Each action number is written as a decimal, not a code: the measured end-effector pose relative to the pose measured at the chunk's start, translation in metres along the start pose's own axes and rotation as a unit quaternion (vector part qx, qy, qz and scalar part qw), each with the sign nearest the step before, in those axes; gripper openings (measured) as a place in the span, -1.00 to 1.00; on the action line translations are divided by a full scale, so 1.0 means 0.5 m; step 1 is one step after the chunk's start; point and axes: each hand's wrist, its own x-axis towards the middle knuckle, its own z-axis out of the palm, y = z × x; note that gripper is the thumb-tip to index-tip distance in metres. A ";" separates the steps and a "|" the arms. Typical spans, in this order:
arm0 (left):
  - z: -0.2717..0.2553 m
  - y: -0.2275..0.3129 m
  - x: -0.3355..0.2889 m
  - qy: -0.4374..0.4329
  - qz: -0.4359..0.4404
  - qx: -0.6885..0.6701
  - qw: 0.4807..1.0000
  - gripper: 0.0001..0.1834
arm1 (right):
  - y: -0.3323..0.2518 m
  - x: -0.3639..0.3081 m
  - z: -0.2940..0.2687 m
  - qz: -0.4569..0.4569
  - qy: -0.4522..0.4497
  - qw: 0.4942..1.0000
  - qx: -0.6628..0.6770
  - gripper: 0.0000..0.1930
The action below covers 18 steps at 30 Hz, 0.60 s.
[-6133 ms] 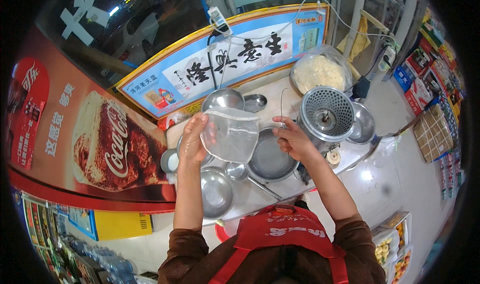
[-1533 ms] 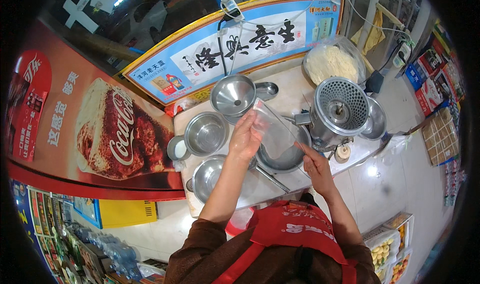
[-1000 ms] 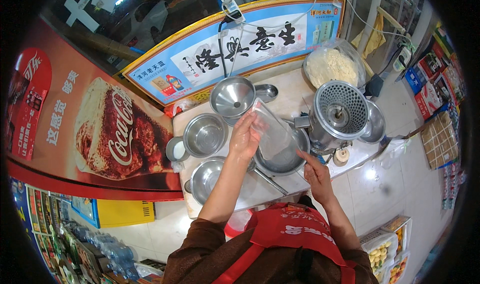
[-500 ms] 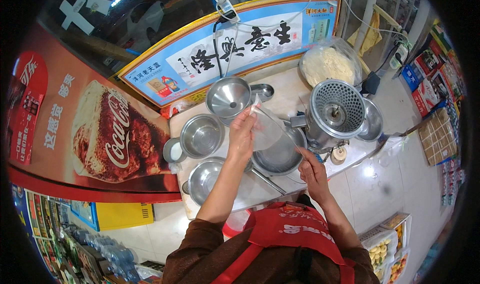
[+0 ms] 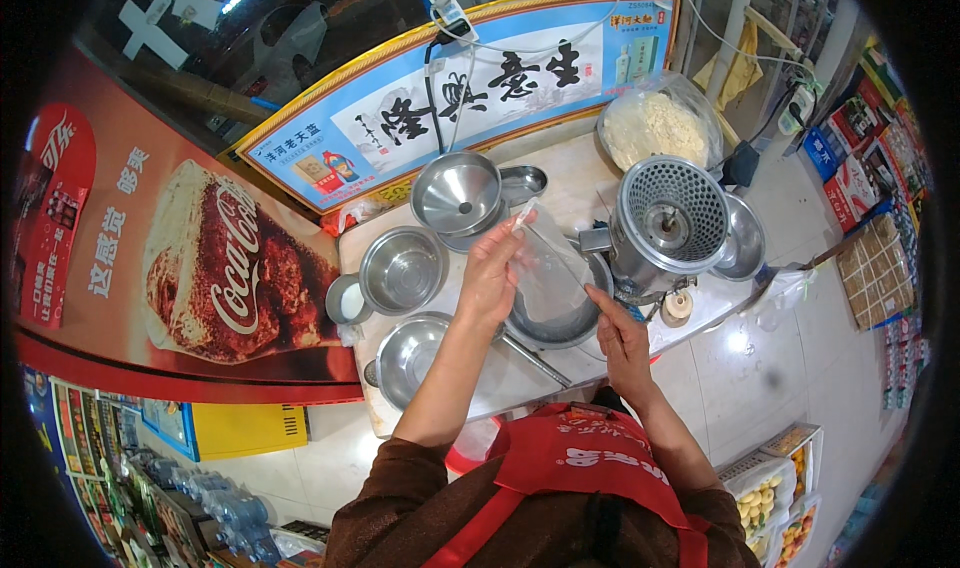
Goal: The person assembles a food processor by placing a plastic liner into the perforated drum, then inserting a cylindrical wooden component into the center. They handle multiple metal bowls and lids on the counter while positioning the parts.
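Left hand (image 5: 488, 273) is pinching the top corner of a translucent whitish bag (image 5: 550, 280) between thumb and fingers. Right hand (image 5: 622, 346) is pointing its index finger to the bag's lower right edge, other fingers curling in; whether it is gripping anything there I cannot tell. Bag is hanging between both hands, above a wide grey pan (image 5: 546, 337).

Around them, on the pale table (image 5: 568, 190): a long-handled metal utensil (image 5: 538, 360) is lying on the near side of the pan. To the left, a steel pot (image 5: 403, 266) is standing just beside a small cup (image 5: 350, 302) holding something white; a shallow bowl (image 5: 408, 353) is sitting nearer the person. A steel funnel (image 5: 455, 193) is resting beyond the left hand. To the right, a machine with a perforated drum (image 5: 668, 218) is standing near the pan, a clear bag of pale crumbly stuff (image 5: 658, 130) lying behind it.
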 end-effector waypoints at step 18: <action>0.042 -0.002 -0.024 -0.040 -0.020 -0.074 0.996 -0.60 | 0.002 -0.027 -0.021 -0.032 0.035 0.999 0.009 -0.60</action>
